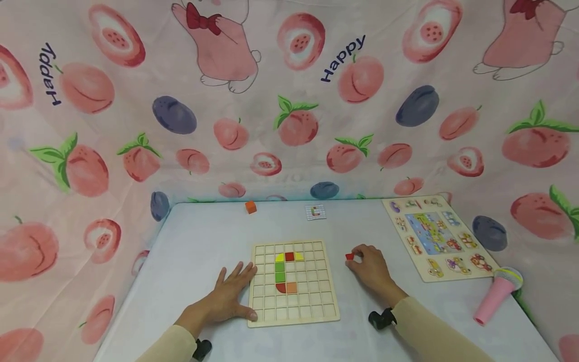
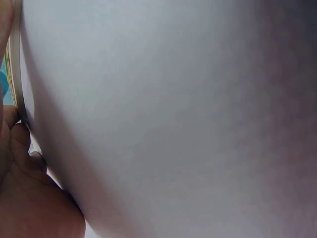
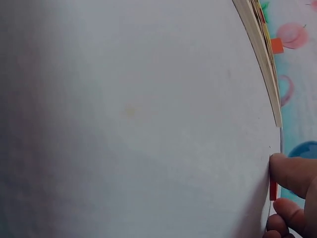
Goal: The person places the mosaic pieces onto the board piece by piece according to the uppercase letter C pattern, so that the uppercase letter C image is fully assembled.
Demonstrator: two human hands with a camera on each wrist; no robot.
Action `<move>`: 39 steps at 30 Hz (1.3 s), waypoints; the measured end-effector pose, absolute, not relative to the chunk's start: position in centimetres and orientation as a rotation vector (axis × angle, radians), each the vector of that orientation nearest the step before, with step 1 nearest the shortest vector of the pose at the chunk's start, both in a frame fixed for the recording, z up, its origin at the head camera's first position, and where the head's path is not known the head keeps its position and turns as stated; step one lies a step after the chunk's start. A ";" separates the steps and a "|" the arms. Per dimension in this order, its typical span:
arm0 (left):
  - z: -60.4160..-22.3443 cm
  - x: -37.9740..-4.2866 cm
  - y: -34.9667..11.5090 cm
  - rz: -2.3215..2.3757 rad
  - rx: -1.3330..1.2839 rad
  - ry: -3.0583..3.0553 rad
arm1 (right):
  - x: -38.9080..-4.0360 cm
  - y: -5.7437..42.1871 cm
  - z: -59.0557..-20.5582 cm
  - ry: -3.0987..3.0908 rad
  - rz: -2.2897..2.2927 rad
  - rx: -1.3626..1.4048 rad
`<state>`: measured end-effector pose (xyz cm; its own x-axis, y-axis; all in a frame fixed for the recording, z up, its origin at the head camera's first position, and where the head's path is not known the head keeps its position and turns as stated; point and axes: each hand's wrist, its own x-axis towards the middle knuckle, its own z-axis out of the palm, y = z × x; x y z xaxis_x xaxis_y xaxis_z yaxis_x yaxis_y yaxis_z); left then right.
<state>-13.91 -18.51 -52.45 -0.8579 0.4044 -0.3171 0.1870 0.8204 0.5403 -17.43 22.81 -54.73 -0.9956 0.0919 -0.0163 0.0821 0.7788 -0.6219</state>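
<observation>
A wooden grid board (image 1: 311, 307) lies on the table with several coloured tiles set in its squares: yellow, red, green and orange pieces. My left hand (image 1: 226, 296) rests at the board's left side, fingers spread, with fingertips and thumb touching its edge. To the right of the board, my right hand (image 1: 373, 271) pinches a small red tile (image 1: 350, 256) between thumb and fingers, low at the table. The right wrist view shows the same red tile (image 3: 273, 190) partly covered by the fingers. Only part of the left hand (image 2: 34, 198) shows in its wrist view.
An orange cube (image 1: 251, 207) sits at the back, left of a small pattern card (image 1: 315, 212). A wooden picture puzzle board (image 1: 420, 261) lies at the right. Near the right edge, a pink toy microphone (image 1: 493, 301) lies against that board's corner. A printed cloth hangs behind.
</observation>
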 end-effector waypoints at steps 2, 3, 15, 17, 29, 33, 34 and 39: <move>-52.5 -13.9 -18.5 0.708 0.445 2.582 | -17.3 22.9 -54.6 -2.946 1.042 -0.148; -52.5 -14.0 -18.5 0.707 0.447 2.583 | -17.3 22.9 -54.6 -2.948 1.049 -0.154; -52.3 -13.9 -18.5 0.688 0.448 2.590 | -17.3 23.0 -54.1 -2.806 1.254 -0.196; -52.3 -13.8 -18.5 0.690 0.448 2.596 | -17.2 23.0 -54.0 -2.775 1.273 -0.197; -52.3 -13.9 -18.4 0.681 0.438 2.593 | -16.5 20.4 -53.2 -2.673 1.387 -0.190; -52.4 -14.0 -18.4 0.667 0.439 2.602 | -16.1 19.1 -53.2 -2.680 1.424 -0.162; -52.4 -14.1 -18.4 0.665 0.440 2.604 | -16.0 18.8 -53.2 -2.686 1.433 -0.158; -52.4 -14.0 -18.4 0.677 0.440 2.603 | -15.1 16.9 -53.0 -2.695 1.519 -0.120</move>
<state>-14.00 -18.40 -52.36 -0.8647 0.3960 -0.3091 0.1950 0.8317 0.5199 -15.07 16.87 -53.00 -0.9959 0.0900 0.0021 0.0448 0.5158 -0.8555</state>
